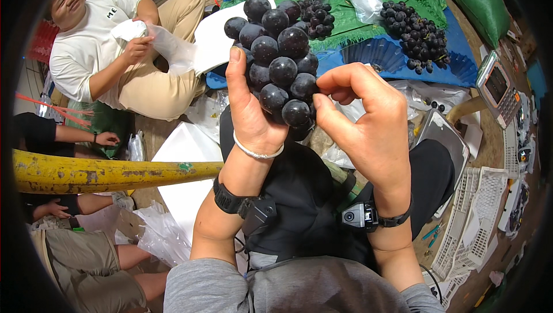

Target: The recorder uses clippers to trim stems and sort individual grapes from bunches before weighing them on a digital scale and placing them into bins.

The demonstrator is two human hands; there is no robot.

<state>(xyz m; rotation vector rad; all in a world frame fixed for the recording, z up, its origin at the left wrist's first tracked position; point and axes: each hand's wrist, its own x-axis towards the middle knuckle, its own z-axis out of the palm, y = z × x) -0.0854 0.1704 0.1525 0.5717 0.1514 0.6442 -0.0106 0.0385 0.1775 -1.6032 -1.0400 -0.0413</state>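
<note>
A bunch of large, dark purple-black grapes [283, 71] is held up in front of me. My left hand [253, 120] is closed round its left side and lower end, with the thumb pointing up along the berries. From the right, my right hand [374, 123] reaches in with the fingers curled. Its thumb and forefinger pinch at the edge of a grape [303, 86] on the bunch's right side; what lies between the fingertips is partly hidden. The stem of the bunch cannot be seen.
More grape bunches [416, 36] lie on a blue sheet [345, 53] beyond my hands. A scale [496, 85] stands at the right, near white plastic crates [472, 221]. A yellow pole [115, 172] crosses from the left. Another person [103, 42] sits at the far left, holding a clear bag.
</note>
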